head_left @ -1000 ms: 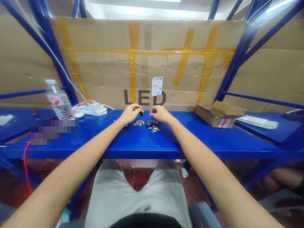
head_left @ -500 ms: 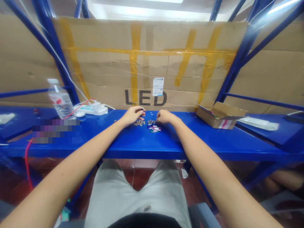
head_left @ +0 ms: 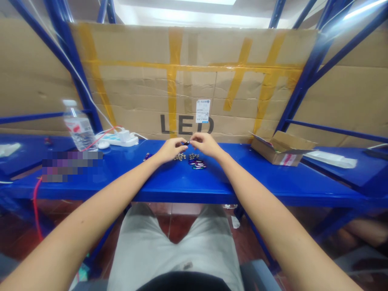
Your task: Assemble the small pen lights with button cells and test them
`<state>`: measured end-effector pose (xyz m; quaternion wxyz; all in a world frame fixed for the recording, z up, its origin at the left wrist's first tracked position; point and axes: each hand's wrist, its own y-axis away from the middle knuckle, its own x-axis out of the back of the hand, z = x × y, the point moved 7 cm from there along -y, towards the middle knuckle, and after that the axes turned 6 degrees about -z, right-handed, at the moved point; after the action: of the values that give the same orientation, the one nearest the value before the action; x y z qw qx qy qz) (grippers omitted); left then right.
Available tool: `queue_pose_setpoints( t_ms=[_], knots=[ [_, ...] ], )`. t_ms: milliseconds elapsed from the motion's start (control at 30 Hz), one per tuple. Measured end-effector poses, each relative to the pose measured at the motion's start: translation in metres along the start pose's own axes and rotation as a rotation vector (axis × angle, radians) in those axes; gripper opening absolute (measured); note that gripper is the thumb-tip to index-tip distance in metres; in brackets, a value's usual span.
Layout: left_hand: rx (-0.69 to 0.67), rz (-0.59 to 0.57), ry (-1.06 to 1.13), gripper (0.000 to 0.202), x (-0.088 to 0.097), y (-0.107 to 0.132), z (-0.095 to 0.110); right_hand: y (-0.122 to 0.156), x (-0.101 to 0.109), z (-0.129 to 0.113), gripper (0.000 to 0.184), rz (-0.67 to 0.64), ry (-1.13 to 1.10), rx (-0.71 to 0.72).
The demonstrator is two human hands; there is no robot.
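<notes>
My left hand (head_left: 171,150) pinches a small dark piece (head_left: 186,143) at its fingertips, above the blue table (head_left: 182,186). Close against that piece, the fingers of my right hand (head_left: 205,144) are pressed together; what they hold is too small to make out. Below the hands lie two heaps of tiny metal parts, a brassy heap (head_left: 180,157) by my left fingers and a greyer heap (head_left: 194,156) to its right. Just nearer to me is a pile of shiny coloured metal pieces (head_left: 198,164), purple and green. A small purplish piece (head_left: 147,156) lies left of my left hand.
An open cardboard box (head_left: 281,149) stands at right, beside a white flat packet (head_left: 332,157). At left are a water bottle (head_left: 79,129) and a white power strip (head_left: 118,138) with cables. A large taped carton (head_left: 136,93) walls off the back.
My right hand has lifted from the greyer heap and moved up and left to my left hand. The left fingers have turned toward it, bringing the dark piece between both hands.
</notes>
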<state>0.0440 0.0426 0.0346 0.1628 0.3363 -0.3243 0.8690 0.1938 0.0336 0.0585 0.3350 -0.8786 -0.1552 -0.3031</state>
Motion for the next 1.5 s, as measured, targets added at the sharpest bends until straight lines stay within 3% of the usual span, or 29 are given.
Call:
queue_pose_setpoints(
  t_ms=[300,433,633,800,1167,1367,1500],
  knots=[
    [-0.114,-0.005,-0.210,0.020,0.000,0.006,0.014,0.004,-0.008,-0.010,0.016,-0.094,0.322,0.169],
    [-0.072,-0.021,-0.354,0.037,-0.003,0.003,0.012,0.004,-0.009,-0.008,0.015,-0.091,0.345,0.159],
    [-0.086,-0.030,-0.407,0.029,-0.006,0.000,0.011,0.004,-0.011,-0.003,0.013,-0.099,0.197,0.070],
    [-0.161,0.011,-0.361,0.018,-0.006,0.003,0.016,0.004,-0.017,0.007,0.016,-0.125,-0.079,-0.095],
    [-0.353,0.058,-0.506,0.015,-0.009,0.010,0.038,0.012,-0.023,0.017,0.013,-0.214,-0.659,-0.367],
    [-0.279,0.084,-0.502,0.026,-0.014,0.005,0.035,0.005,-0.011,0.011,0.018,-0.088,-0.455,-0.208],
    [-0.155,0.044,-0.590,0.025,-0.016,0.005,0.028,0.004,-0.011,0.009,0.018,-0.087,-0.309,-0.181]
  ],
)
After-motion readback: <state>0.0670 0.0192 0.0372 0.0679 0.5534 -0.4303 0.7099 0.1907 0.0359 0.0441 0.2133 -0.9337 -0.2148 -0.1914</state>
